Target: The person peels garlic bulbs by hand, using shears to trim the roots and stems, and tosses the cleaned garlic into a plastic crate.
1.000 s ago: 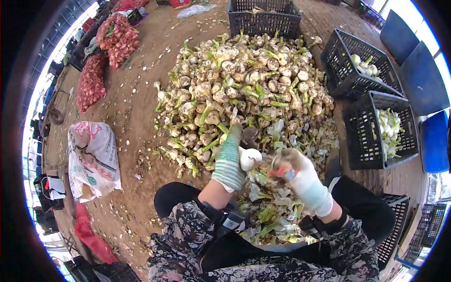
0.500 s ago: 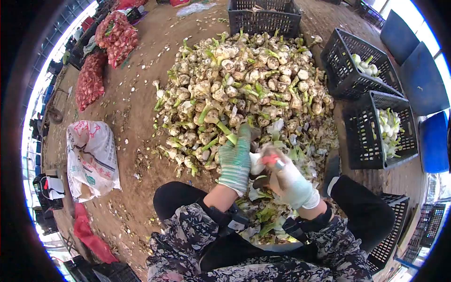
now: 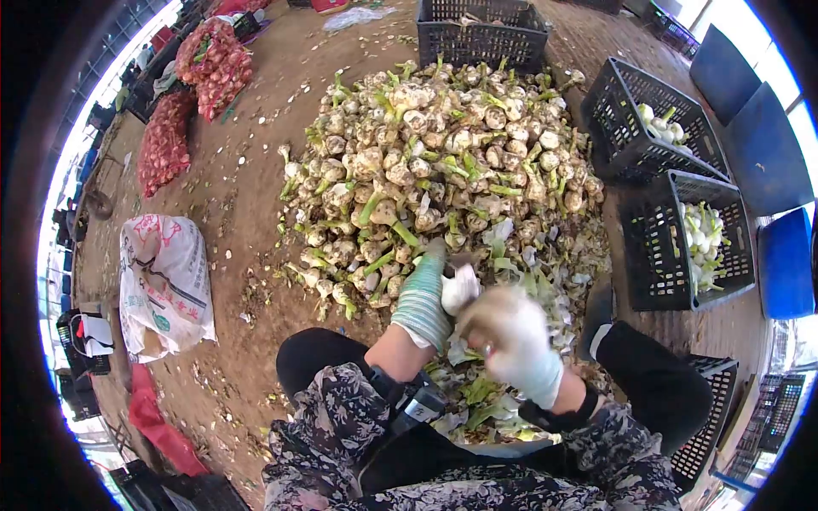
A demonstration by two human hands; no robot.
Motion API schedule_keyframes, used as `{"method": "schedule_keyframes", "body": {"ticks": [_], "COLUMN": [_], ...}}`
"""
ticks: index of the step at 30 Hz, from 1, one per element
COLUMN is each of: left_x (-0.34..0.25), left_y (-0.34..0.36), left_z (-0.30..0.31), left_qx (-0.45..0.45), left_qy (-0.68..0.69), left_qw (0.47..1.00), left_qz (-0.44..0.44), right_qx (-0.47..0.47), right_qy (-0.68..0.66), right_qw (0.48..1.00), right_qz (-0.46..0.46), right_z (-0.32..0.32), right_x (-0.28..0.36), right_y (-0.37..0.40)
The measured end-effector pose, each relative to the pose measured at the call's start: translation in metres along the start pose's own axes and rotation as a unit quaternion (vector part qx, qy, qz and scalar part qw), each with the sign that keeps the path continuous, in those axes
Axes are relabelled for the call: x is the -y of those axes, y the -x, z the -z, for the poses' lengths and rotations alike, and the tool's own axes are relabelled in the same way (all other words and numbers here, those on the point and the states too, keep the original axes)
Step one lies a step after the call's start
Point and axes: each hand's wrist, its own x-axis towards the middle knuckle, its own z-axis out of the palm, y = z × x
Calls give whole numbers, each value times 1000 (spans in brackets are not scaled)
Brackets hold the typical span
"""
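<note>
My left hand [image 3: 424, 294], in a green-and-white striped glove, is closed around a white garlic bulb [image 3: 461, 290] with its clean side facing right. Close beside it, my right hand [image 3: 509, 336] wears a pale glove blurred by motion. Its fingers are curled around a small red-handled tool [image 3: 487, 350], of which only a bit shows; its working end cannot be made out. Just beyond both hands rises a big heap of garlic bulbs [image 3: 460, 140] with cut green stems and soil on them. Loose peeled skins and leaves [image 3: 481, 392] lie below, between my legs.
At the right stand two black crates [image 3: 635, 255] [image 3: 609, 119] with white garlic inside. Another black crate [image 3: 481, 43] is behind the heap. Red mesh sacks [image 3: 164, 145] and a white woven sack [image 3: 166, 285] lie on the dirt floor at the left.
My right hand has moved down and slightly right, away from the bulb, its fingers turned inward. The bulb in my left hand is now more exposed; the left hand has shifted slightly down and left.
</note>
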Motion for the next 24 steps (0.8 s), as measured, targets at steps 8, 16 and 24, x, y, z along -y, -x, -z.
{"method": "schedule_keyframes", "body": {"ticks": [8, 16, 24], "left_x": [19, 16, 31], "left_y": [-1, 7, 6], "left_z": [-1, -6, -9], "left_qx": [2, -79, -18], "left_qy": [-6, -95, -88], "left_qw": [999, 986, 996], "left_qz": [-46, -111, -21], "right_qx": [-246, -283, -161], "right_qy": [-17, -188, -575], "right_qw": [969, 927, 758], "right_qz": [-16, -161, -263], "right_z": [-14, -7, -29], "right_x": [-6, -45, -52], "right_y": [-14, -11, 24]}}
